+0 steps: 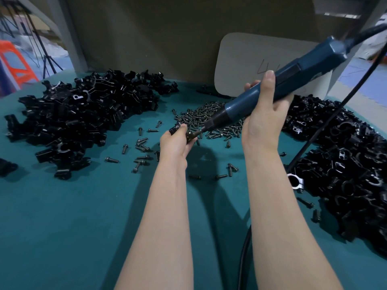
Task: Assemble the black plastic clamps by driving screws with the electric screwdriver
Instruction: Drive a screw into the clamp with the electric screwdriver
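Note:
My right hand (264, 114) grips the blue electric screwdriver (278, 84), which slants down to the left. Its bit tip meets a screw on a small black clamp (189, 136) that my left hand (177, 143) holds above the green table (83, 227). Part of the clamp is hidden by my fingers. A heap of dark screws (211, 120) lies just behind both hands. Single screws (142, 150) are scattered to the left of my left hand.
A big pile of black clamp parts (83, 118) fills the left of the table, another pile (345, 174) the right. The screwdriver's black cable (326, 120) runs down across the right pile. A grey card (249, 63) leans on the brown back wall.

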